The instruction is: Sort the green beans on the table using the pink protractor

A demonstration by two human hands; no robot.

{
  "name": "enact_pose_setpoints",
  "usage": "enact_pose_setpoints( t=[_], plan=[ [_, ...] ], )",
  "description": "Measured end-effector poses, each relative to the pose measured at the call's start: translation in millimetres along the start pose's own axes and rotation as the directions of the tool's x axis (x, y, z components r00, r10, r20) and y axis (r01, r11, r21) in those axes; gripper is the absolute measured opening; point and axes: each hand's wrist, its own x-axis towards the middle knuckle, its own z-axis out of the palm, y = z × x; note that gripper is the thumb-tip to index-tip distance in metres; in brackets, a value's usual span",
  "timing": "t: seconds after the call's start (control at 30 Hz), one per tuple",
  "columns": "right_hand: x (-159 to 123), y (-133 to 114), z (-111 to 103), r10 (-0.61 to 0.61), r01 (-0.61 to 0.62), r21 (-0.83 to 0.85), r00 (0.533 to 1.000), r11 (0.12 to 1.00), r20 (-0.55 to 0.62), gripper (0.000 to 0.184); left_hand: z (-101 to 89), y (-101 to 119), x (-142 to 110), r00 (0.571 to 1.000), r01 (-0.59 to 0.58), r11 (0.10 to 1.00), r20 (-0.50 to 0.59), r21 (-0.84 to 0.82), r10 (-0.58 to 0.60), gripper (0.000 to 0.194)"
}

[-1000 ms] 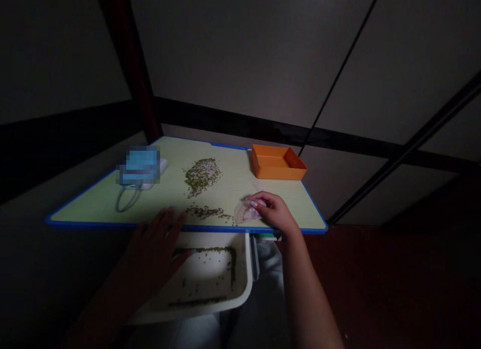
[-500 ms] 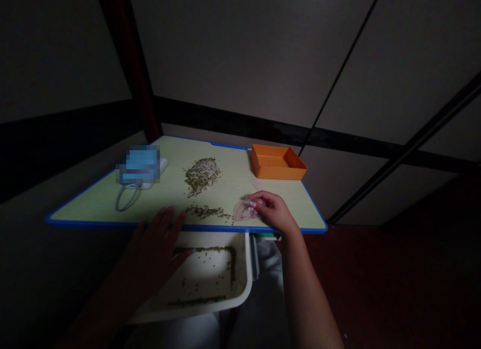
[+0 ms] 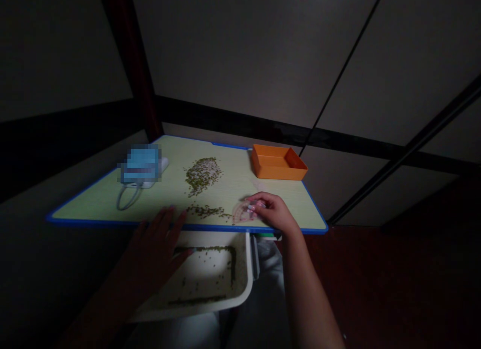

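Note:
My right hand (image 3: 272,210) is closed on a clear pink protractor (image 3: 242,212), which stands against the tabletop near the front edge. Left of the protractor runs a thin strip of small green beans (image 3: 206,210). Behind that strip lies a larger pile of beans mixed with white grains (image 3: 203,173). My left hand (image 3: 158,244), dark in shadow, has its fingers spread at the table's front edge. Its thumb reaches over a white bin (image 3: 240,301) below the edge. More beans lie scattered along the inner borders of the bin.
An orange open box (image 3: 276,172) stands at the back right of the blue-edged table (image 3: 233,191). At the left is a blurred-out blue device (image 3: 141,162) with a grey cable loop (image 3: 126,201). Dark panelled walls rise behind the table.
Almost nothing differs. The protractor seems to have tilted slightly in my right hand; my left hand stays at the table edge.

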Motion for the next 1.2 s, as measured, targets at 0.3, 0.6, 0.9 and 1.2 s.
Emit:
enact_pose_setpoints(
  t=[0.3,0.6,0.9,1.2],
  plan=[
    [-0.5,-3.5,-1.0,0.011,-0.011,-0.01,1.0,1.0,0.018,0.022,2.4,-1.1,0.0,1.0,0.005,1.0,-0.011,-0.005,-0.005,0.074],
    [-0.3,-0.5,-0.5,0.027,-0.027,0.044,1.0,0.999,0.003,0.023,2.7,0.0,-0.5,1.0,0.01,1.0,-0.006,0.006,-0.01,0.073],
    [-1.4,-5.0,0.6,0.046,-0.045,0.052,0.999,0.998,-0.015,0.025,1.1,1.0,-0.6,0.999,0.002,1.0,-0.033,0.008,-0.002,0.075],
    [-1.3,-4.6,0.9,0.068,-0.068,0.074,0.998,0.995,0.005,0.026,-0.7,0.2,0.5,1.0,0.014,0.999,0.023,-0.032,-0.014,0.075]
  ],
)
